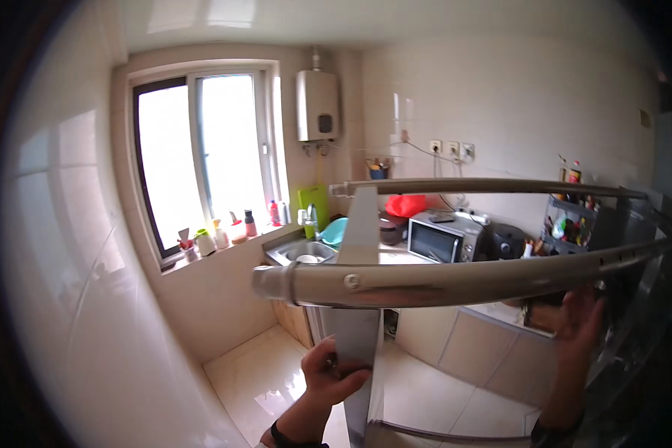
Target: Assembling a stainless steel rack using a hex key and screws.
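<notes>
A large grey metal frame stands close in front of me, its full shape cut off at the right. It has two long tubes, the nearer tube (440,285) and the farther tube (493,187), joined at the left by a flat upright bar (362,231). My left hand (332,381) is closed round this bar below the nearer tube, thumb across its face. On the right, my right hand (581,321) is raised just under the nearer tube with fingers stretched upward. It is dim and blurred there; whether it touches the frame I cannot tell.
Behind the frame runs a counter with a sink (310,254), a microwave (433,240), a black rounded appliance (505,243) and a bottle rack (571,224). Bottles and cups line the sill of the window (201,149). A water heater (317,106) hangs beside it. A white tiled wall (60,246) rises close left.
</notes>
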